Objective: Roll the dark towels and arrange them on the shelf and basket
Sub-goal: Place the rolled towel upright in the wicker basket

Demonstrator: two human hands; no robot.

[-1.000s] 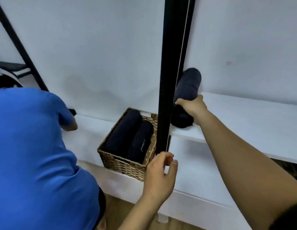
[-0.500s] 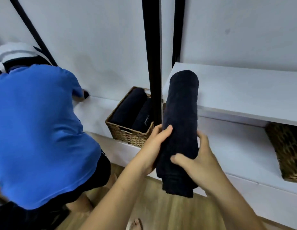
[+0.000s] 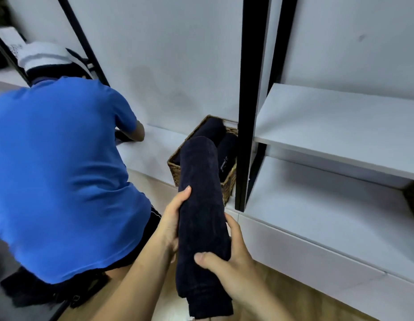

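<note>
I've got the rolled towel (image 3: 201, 205) in both hands, held in front of the basket (image 3: 228, 188), its far end covering part of the basket's near wall in my view. My left hand (image 3: 172, 224) grips the roll's left side, thumb lying up along the cloth; its other fingers are hidden behind the roll. My right hand (image 3: 233, 262) wraps the lower end, thumb curled across the front. Two more towels (image 3: 213, 128) lie in the basket. A black post (image 3: 247, 112) stands just right of the basket, with the white shelf (image 3: 328, 126) beyond it. A person in a blue shirt (image 3: 62, 170) crouches left of the basket.
</note>
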